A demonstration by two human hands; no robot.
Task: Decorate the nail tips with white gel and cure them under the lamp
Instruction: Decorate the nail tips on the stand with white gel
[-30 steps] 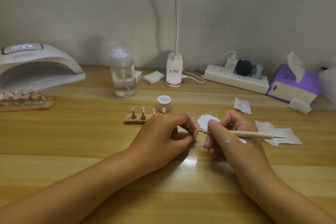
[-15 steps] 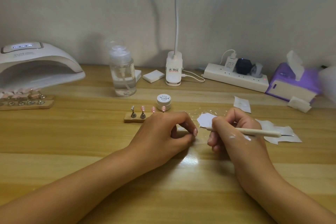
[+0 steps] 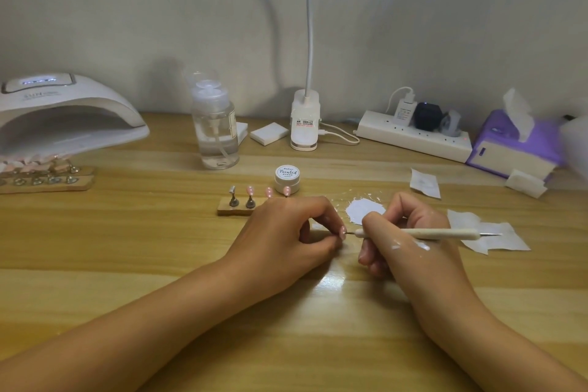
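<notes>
The pen [image 3: 445, 234] is back at the nail tip [image 3: 342, 232]. Half a second ago its fine point had swung off toward the gel [image 3: 364, 212], and now it touches the tip's edge again. I take that as a fresh load of white being carried over, so the dotting of this tip is mid-course, not finished.

The left hand [image 3: 286, 232] pinches the pink nail tip between thumb and forefinger, other fingers curled under and resting on the table [image 3: 127, 248]. The right hand [image 3: 401, 232] is closed round the pen in a writing grip. The shaft lies across the hand, its back end pointing to 3 o'clock. White smears [image 3: 410, 245] mark the back of that hand.

Taking the pinch as centre, the gel sits just beyond it at 1 o'clock, a white puddle spread straight on the wood. The jar [image 3: 287, 178] stands at 11 o'clock with its lid on. The holder [image 3: 235, 209] is at 10 o'clock, partly behind the left hand. It carries one bare stand and pink tips that are too small to show whether they are decorated. Wipes [image 3: 496, 239] lie at 3 o'clock under the pen's back end.

The lamp [image 3: 63, 118] is well apart at 10 o'clock with a rack [image 3: 47, 181] of tips at its mouth — curing this tip is still to come.
</notes>
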